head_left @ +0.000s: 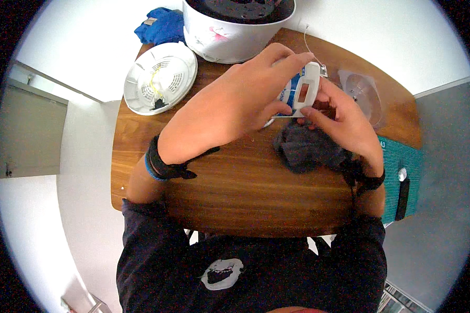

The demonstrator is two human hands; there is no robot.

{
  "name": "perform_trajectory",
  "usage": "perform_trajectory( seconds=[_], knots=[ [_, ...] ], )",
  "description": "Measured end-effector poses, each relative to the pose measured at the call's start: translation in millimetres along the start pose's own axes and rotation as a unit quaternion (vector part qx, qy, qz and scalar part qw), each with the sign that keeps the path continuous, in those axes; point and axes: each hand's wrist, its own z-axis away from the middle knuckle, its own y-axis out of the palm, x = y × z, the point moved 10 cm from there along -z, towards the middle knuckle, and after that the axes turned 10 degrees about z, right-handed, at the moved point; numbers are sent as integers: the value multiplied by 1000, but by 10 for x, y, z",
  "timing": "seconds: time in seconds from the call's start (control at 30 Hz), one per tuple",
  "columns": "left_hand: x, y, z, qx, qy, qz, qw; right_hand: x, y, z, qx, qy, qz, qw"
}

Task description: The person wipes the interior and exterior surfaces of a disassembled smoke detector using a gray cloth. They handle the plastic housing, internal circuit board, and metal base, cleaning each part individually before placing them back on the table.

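Note:
Above the wooden table (219,193), both hands hold a small blue-and-white item (310,78) with a white plastic frame around a rectangular window. My left hand (230,101) grips it from the left, fingers over its top and thumb against the lower blue part. My right hand (352,122) is closed on its right and lower edge, the thumb at the bottom corner. Some of its fingers are hidden behind the item. A crumpled dark grey cloth (305,148) lies on the table just below the hands.
A white tub (214,39) with a pink flower and dark contents stands at the back. Left of it are a blue cloth (164,28) and a round vented white cover (136,86) with yellow wires. To the right lie a clear plastic piece (368,96) and a green cutting mat (412,156) bearing a black strip (402,201).

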Motion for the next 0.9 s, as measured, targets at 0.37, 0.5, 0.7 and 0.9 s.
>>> perform_trajectory(
  seconds=[0.37,0.5,0.7,0.9],
  knots=[
    [105,52,74,121,-32,-56,991,-7,-118,370,-16,36,119,992],
    [68,327,169,231,-19,-77,970,73,172,616,27,-46,152,987],
    [-60,578,245,290,24,-150,945,-195,298,973,26,30,301,953],
    [31,904,357,294,54,-196,934,-530,150,1203,-2,69,321,945]
  ],
)
